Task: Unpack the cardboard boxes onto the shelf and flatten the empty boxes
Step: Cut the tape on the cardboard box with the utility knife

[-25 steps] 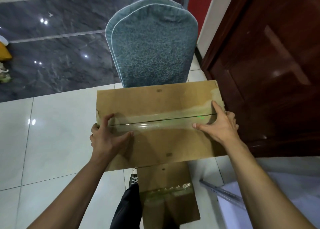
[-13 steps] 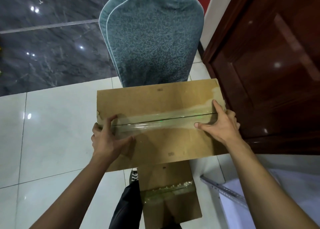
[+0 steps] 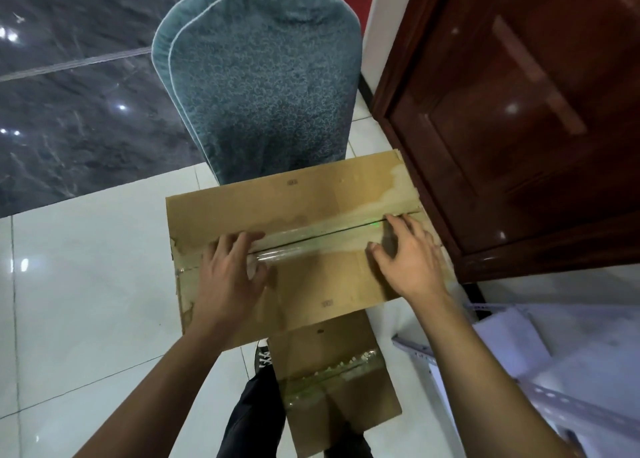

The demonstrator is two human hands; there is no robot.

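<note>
- Fingers of left hand (image 3: 230,277) spread flat, pressing taped seam (image 3: 311,239) of cardboard box (image 3: 294,249).
- Fingers of right hand (image 3: 410,260) loosely bent, tips on same seam, further right.
- Beyond fingertips: teal cushioned chair back (image 3: 263,83); right of them, wooden door (image 3: 519,111).
- Below wrists: second cardboard piece (image 3: 336,388).

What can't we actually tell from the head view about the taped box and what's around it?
- Contents of the large brown cardboard box: top flaps closed, clear tape along the seam.
- What it rests on: hidden beneath the box.
- Left hand and right hand palms: backs face the camera; contact underneath unseen.
- Smaller brown cardboard box below: partly covered by the large one.
- White metal shelf: cut off by the frame's right edge.
</note>
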